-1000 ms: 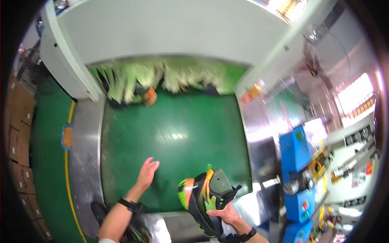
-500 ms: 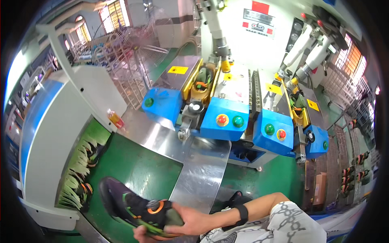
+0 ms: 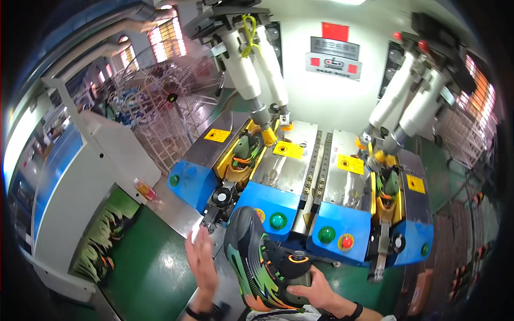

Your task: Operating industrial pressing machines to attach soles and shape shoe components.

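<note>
My right hand (image 3: pixel 319 293) is closed around the heel end of a black, green and orange sports shoe (image 3: pixel 247 262). The shoe stands toe up in front of me, and a dark round knob shows near its collar. Left of it, my left hand (image 3: pixel 202 262) is raised with its fingers stretched out, apart from the shoe and holding nothing. Beyond them, a similar shoe (image 3: pixel 246 151) sits in the left yellow-sided holder of the machine, under a white cylinder with a yellow tip (image 3: pixel 269 137). Another shoe (image 3: pixel 389 186) rests in the right holder.
Blue control boxes with green buttons (image 3: pixel 278 221) and a red button (image 3: pixel 346 242) face me. At left, a white machine (image 3: pixel 101 214) has a fringed opening with shoes inside. A bottle (image 3: pixel 144 190) stands on its metal ledge. A large fan (image 3: pixel 171 97) stands behind; racked shoes are at right.
The shoe has swung from lying toe-left to toe up, nearer the machine, still in my right hand. My left hand is now raised and open beside it. The view has shifted.
</note>
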A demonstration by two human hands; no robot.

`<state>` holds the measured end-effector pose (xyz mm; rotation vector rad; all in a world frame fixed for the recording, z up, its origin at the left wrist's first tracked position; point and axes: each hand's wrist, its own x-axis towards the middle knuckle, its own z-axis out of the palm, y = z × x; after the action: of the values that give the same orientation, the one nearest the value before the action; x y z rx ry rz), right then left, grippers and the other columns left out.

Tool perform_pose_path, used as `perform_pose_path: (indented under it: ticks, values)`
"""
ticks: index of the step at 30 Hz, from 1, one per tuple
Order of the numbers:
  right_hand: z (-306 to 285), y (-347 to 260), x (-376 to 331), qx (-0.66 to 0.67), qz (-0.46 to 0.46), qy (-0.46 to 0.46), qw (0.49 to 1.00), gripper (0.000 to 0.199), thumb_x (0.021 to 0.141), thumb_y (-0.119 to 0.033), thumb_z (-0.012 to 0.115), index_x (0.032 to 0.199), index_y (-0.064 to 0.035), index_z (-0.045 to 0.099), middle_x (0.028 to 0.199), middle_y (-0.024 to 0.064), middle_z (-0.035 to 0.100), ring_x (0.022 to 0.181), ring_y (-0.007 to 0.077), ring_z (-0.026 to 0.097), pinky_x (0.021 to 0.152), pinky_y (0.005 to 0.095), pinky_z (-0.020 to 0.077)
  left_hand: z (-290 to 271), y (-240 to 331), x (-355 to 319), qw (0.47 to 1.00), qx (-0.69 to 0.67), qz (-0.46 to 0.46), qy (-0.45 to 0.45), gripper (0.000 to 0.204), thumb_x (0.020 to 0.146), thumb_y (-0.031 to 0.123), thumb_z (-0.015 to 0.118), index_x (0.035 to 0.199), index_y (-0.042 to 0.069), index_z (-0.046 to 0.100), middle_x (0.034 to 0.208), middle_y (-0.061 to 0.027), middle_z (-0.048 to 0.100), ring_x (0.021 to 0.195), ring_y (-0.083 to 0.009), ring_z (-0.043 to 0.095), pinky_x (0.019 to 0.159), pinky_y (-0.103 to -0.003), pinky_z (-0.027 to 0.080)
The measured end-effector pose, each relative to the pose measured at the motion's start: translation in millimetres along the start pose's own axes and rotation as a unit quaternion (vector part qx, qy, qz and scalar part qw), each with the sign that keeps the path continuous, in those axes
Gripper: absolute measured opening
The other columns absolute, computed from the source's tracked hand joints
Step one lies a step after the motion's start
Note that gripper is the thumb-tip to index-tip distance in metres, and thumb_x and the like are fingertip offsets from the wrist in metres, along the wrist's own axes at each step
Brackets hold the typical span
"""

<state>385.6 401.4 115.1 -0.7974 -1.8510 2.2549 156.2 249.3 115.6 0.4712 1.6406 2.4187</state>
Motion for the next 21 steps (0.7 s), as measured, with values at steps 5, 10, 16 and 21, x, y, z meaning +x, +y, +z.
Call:
perform_pose_path:
  ticks: [5, 10, 16, 21]
  values:
    - [-5, -39, 37, 0.069, -0.113, 0.029, 0.991, 0.055, 0.07, -0.01, 0.076, 0.12, 0.0004, 0.054, 0.112, 0.0074, 0.062, 0.103, 0.0163, 0.059, 0.091, 0.0332, 0.047, 52, -78, 233, 0.967, 0.173, -0.084, -0.167, 0.085, 0.077, 0.004, 0.064, 0.145, 0.002, 0.013, 0.141, -0.0224, 0.039, 0.128, -0.0317, 0.043, 0.106, -0.038, 0.036]
    - [9, -64, 59, 0.058, -0.028, 0.123, 0.99, 0.041, 0.068, -0.012, 0.079, 0.104, -0.0003, 0.065, 0.096, 0.0094, 0.068, 0.088, 0.0178, 0.063, 0.082, 0.033, 0.0503, 120, -164, 396, 0.85, 0.375, -0.105, -0.356, 0.046, 0.064, 0.004, 0.062, 0.109, -0.001, 0.056, 0.093, -0.0121, 0.063, 0.072, -0.0201, 0.061, 0.064, -0.035, 0.053]
    - [17, -79, 102, 0.007, 0.048, 0.242, 0.969, 0.039, 0.067, -0.013, 0.073, 0.101, 0.0028, 0.064, 0.091, 0.0095, 0.068, 0.08, 0.0171, 0.063, 0.075, 0.0314, 0.0509, 144, -166, 446, 0.863, 0.231, -0.207, -0.399, 0.034, 0.061, -0.001, 0.062, 0.095, 0.002, 0.061, 0.087, -0.0069, 0.06, 0.08, -0.0175, 0.06, 0.066, -0.029, 0.048]
    - [40, -122, 135, -0.006, 0.039, 0.252, 0.967, 0.055, 0.07, -0.021, 0.074, 0.116, 0.0, 0.052, 0.095, 0.0072, 0.061, 0.084, 0.0172, 0.058, 0.073, 0.0315, 0.0492, 33, -76, 421, 0.932, -0.057, -0.234, -0.272, 0.065, 0.065, -0.004, 0.06, 0.129, 0.0, 0.049, 0.094, -0.0086, 0.061, 0.08, -0.0172, 0.061, 0.072, -0.03, 0.052]
